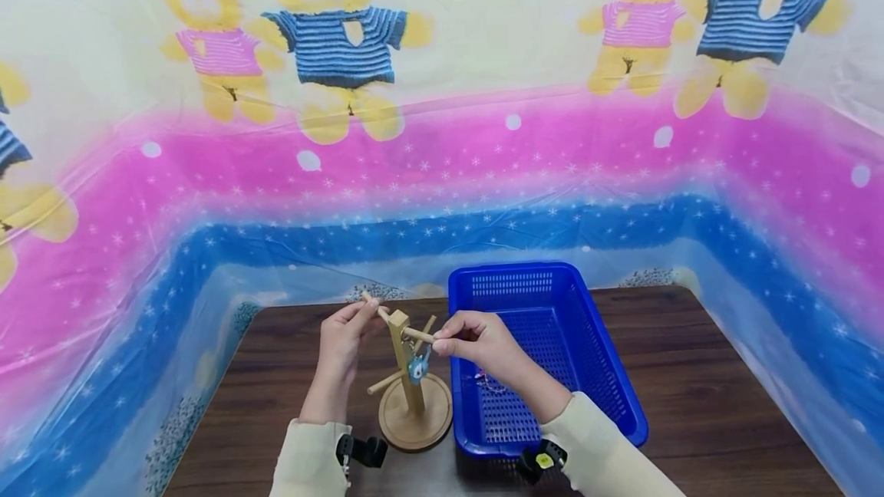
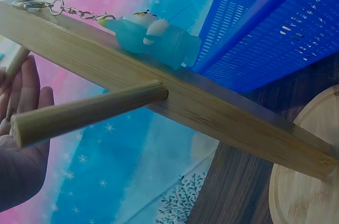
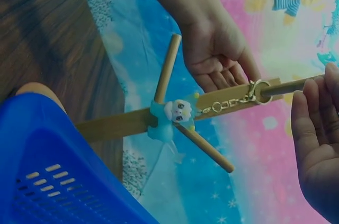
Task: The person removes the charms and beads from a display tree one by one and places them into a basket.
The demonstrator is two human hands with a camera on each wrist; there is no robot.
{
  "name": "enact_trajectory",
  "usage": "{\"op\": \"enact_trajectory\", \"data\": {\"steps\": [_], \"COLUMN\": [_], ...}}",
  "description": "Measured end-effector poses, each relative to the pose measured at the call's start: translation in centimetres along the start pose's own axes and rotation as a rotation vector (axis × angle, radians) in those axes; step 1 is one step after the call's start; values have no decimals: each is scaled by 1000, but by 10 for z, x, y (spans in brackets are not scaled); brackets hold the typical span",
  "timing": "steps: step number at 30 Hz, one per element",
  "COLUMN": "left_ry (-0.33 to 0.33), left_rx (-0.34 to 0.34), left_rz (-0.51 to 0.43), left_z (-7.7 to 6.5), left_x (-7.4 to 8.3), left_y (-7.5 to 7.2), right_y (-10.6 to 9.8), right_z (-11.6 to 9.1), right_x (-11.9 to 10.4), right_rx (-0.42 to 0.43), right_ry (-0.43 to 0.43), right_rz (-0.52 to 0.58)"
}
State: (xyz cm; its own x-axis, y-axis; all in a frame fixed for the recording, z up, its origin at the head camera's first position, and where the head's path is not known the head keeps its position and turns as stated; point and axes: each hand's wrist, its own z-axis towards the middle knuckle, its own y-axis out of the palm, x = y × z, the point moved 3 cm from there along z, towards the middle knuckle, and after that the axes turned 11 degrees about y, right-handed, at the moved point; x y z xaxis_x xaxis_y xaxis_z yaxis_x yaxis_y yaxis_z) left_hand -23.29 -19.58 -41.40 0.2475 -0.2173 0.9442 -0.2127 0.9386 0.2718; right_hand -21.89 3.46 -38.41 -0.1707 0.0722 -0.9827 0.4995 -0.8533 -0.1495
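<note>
A wooden peg stand with a square post [image 1: 414, 396] stands upright on a round base [image 1: 431, 420]. My left hand [image 1: 340, 343] pinches an upper peg on the left of the post. On the other side, my right hand [image 1: 486, 340] pinches the end of the upper right peg [image 1: 418, 334] between thumb and fingers. From that peg a keychain hangs by its metal ring [image 3: 259, 91] and chain, carrying a light-blue figure with a white face [image 3: 180, 112]. The figure [image 2: 159, 38] lies against the post. Lower pegs [image 2: 90, 113] stick out with nothing on them.
A blue perforated plastic basket [image 1: 611, 359] stands right of the stand, close to its base, under my right forearm. Small shiny items [image 1: 486, 380] lie inside it. The dark wood table [image 1: 691, 390] meets a patterned cloth [image 1: 442, 236] at the back and sides.
</note>
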Motion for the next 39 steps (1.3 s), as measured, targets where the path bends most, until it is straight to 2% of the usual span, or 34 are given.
{"op": "enact_trajectory", "data": {"steps": [5, 12, 20, 23, 28, 32, 39], "left_ry": [-9, -32, -52, -53, -59, -60, -52], "left_rx": [-17, -26, -32, -39, -52, -69, -107], "left_rz": [-4, 4, 74, 101, 169, 177, 224], "left_z": [2, 3, 7, 7, 8, 9, 11], "left_x": [1, 1, 0, 0, 1, 1, 1], "left_y": [2, 5, 10, 11, 12, 12, 14], "right_y": [6, 18, 35, 44, 58, 67, 77], "right_z": [-1, -6, -11, -12, -14, -15, -15], "right_x": [0, 2, 6, 7, 5, 6, 8], "right_rx": [-9, 34, 86, 110, 168, 209, 224], "right_ry": [3, 7, -115, -138, -122, -116, -136], "right_rz": [37, 65, 121, 129, 117, 154, 224]}}
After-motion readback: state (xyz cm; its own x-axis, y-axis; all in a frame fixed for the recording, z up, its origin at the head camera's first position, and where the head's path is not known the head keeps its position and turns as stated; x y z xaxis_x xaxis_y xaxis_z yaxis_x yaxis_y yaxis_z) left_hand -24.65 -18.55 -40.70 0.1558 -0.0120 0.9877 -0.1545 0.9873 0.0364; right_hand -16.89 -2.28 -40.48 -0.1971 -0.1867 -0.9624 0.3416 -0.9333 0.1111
